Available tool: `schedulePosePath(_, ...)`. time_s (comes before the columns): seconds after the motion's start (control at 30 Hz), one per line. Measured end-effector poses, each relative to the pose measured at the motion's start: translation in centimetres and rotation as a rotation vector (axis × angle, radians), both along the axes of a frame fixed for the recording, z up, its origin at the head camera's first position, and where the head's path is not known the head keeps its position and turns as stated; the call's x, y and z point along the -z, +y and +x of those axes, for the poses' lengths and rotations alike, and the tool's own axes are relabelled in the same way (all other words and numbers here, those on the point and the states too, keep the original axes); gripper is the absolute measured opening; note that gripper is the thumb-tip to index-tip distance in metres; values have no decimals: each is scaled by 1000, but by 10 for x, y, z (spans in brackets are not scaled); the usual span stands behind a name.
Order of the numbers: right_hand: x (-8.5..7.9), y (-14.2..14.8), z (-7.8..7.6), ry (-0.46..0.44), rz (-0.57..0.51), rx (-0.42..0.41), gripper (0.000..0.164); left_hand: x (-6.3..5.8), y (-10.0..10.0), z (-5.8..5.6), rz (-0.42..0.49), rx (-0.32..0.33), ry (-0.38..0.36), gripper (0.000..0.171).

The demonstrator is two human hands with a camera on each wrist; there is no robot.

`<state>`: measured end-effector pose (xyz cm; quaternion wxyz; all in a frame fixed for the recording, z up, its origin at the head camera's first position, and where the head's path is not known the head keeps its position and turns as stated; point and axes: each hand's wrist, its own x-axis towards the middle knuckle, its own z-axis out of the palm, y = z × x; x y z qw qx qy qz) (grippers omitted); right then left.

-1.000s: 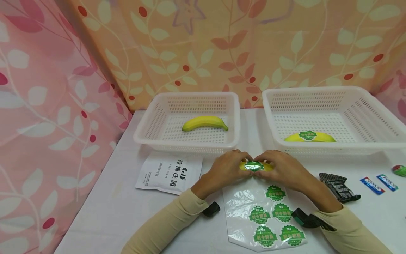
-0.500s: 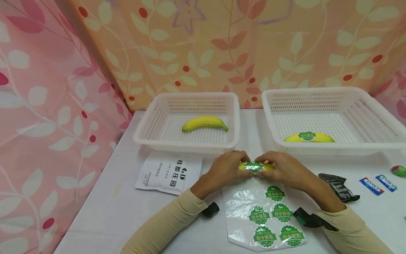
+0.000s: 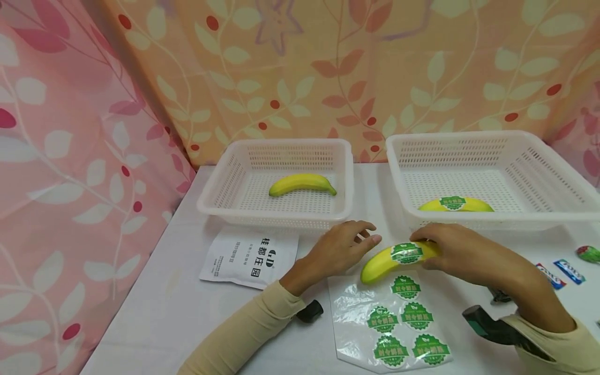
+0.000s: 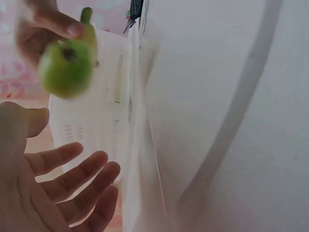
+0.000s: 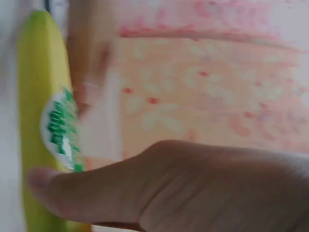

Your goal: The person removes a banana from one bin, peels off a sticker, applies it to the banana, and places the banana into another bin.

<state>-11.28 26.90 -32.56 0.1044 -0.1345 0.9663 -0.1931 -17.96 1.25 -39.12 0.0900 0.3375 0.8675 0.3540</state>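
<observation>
My right hand (image 3: 461, 253) grips one end of a yellow banana (image 3: 380, 264) that bears a green and white sticker (image 3: 407, 253). In the right wrist view the thumb presses along the banana (image 5: 36, 121), below the sticker. To the left, my left hand (image 3: 341, 249) is apart from the banana, its fingers relaxed and holding nothing; the left wrist view shows the spread fingers (image 4: 82, 183) and the banana's blurred green tip (image 4: 67, 70) beyond them. Below the banana lies a clear sheet (image 3: 349, 333) with several green round stickers (image 3: 417, 315).
A white basket (image 3: 225, 200) at back left holds a plain banana (image 3: 302, 184). The larger right basket (image 3: 529, 221) holds a stickered banana (image 3: 475, 205). A white pouch (image 3: 250, 258) lies at left; small blue packets (image 3: 569, 271) and a red-green item (image 3: 588, 253) lie at right.
My left hand has let go of the banana. My right hand has moved right with it, and the banana now slants, its free end toward the lower left.
</observation>
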Motion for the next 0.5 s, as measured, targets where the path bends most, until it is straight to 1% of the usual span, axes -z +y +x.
schedulePosePath(0.13,-19,34,11,18,36,59,49,1,2,0,45,45,-13,52)
schedulePosePath(0.27,-31,73,21,47,53,177,57,1,3,2,59,95,-6,57)
schedulePosePath(0.37,-33,94,26,91,40,234,62,-3,6,4,57,115,17,60)
schedulePosePath(0.5,-31,108,28,136,27,249,63,-11,16,5,68,116,40,65)
